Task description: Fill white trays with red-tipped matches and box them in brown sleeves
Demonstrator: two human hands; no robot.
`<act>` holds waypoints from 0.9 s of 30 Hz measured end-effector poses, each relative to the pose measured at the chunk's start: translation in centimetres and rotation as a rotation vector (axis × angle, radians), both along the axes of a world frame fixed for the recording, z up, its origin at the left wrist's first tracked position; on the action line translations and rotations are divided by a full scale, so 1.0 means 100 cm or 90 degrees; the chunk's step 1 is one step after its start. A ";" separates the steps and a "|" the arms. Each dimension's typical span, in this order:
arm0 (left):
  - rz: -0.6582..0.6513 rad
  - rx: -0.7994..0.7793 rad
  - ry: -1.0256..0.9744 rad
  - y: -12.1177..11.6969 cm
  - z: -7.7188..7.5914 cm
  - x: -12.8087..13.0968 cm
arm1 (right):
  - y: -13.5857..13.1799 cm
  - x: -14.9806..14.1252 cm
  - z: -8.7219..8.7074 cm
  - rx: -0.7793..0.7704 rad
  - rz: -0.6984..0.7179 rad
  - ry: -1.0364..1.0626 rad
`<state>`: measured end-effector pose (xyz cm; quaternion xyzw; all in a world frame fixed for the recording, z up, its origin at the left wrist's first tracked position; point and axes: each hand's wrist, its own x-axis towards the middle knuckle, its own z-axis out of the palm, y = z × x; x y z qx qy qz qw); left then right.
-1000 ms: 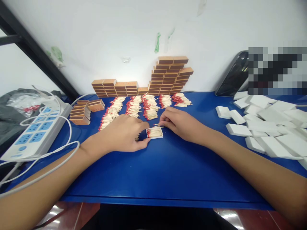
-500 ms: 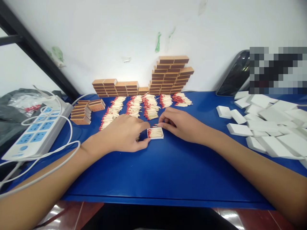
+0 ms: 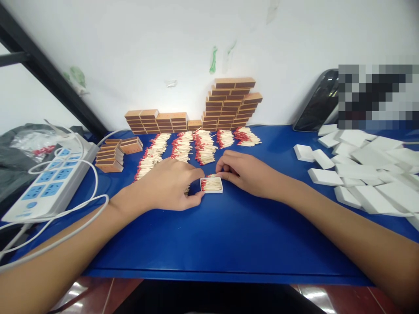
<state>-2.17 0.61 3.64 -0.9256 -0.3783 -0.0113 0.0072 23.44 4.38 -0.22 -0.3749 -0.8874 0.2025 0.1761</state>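
A small white matchbox tray point(image 3: 212, 191) lies on the blue table with red-tipped matches point(image 3: 211, 185) inside, heads to the left. My left hand point(image 3: 175, 183) holds the tray's left end between thumb and index finger. At the tray's upper right edge, my right hand point(image 3: 237, 172) pinches a few matches point(image 3: 212, 175), their red heads pointing left over the back rim. How many it holds is hidden by the fingers. Just behind both hands are several heaps of loose matches point(image 3: 204, 146), one partly covered by my left hand.
Stacked brown matchboxes point(image 3: 229, 104) stand against the wall, with more matchbox sleeves point(image 3: 109, 158) at the left. White empty-looking trays point(image 3: 360, 170) are piled at the right. A power strip point(image 3: 52, 179) with looping white cables lies left. A dark phone-like object point(image 3: 316, 102) leans on the wall.
My right hand and its matches have come slightly down toward the tray, the matches now at its back rim. The left hand still holds the tray, and the view has shifted slightly.
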 end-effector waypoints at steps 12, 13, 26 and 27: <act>-0.004 0.006 -0.011 0.000 0.000 0.000 | -0.002 -0.001 0.003 0.012 -0.012 -0.037; -0.004 0.010 -0.011 0.000 -0.001 0.000 | -0.002 -0.001 0.003 0.014 -0.013 -0.035; -0.024 0.000 -0.029 -0.002 -0.001 0.000 | 0.002 0.006 0.004 0.057 -0.018 0.023; -0.027 -0.001 -0.036 -0.003 -0.001 0.000 | 0.002 0.006 0.004 0.058 -0.015 0.028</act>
